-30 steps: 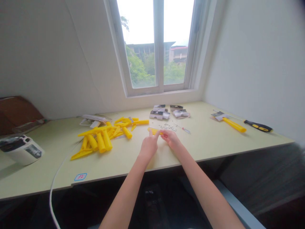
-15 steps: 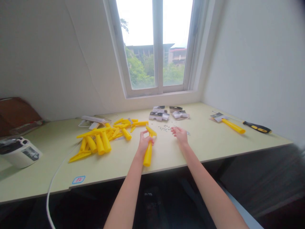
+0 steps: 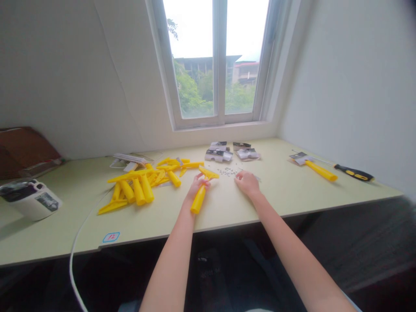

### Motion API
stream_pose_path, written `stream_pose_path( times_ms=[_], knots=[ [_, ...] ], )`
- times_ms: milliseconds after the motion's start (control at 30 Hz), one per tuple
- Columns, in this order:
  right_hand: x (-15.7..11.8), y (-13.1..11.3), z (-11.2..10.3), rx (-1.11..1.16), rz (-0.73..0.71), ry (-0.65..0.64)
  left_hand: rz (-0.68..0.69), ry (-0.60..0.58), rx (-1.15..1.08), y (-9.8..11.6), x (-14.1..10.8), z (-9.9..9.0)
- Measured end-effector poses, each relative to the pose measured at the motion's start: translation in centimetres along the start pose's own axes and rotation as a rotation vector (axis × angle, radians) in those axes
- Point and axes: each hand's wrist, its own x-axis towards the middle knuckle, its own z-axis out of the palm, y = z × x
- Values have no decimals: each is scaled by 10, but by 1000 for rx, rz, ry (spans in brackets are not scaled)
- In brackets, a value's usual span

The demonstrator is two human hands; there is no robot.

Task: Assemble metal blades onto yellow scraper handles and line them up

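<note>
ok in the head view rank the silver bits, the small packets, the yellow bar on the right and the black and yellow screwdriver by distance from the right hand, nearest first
From the right hand:
1. little silver bits, just left of it
2. small packets, farther back and left
3. yellow bar, off to the right
4. black and yellow screwdriver, far right, past the bar
</note>
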Motion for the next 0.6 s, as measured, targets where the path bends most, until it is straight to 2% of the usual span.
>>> stream_pose_path(
  times_ms=[167,333,467,600],
  knots=[
    [0,-9,4,-205,-95,-34,-30,-68,28,0,-3,1],
    [-2,-12,11,-308,-166,-17,-41,-56,64,1,-7,5],
    [-4,-13,13,-292,-171,21,-43,-48,100,1,-7,6],
    [-4,-13,12,-150,-161,75,-42,-53,104,0,-7,5]
  ],
)
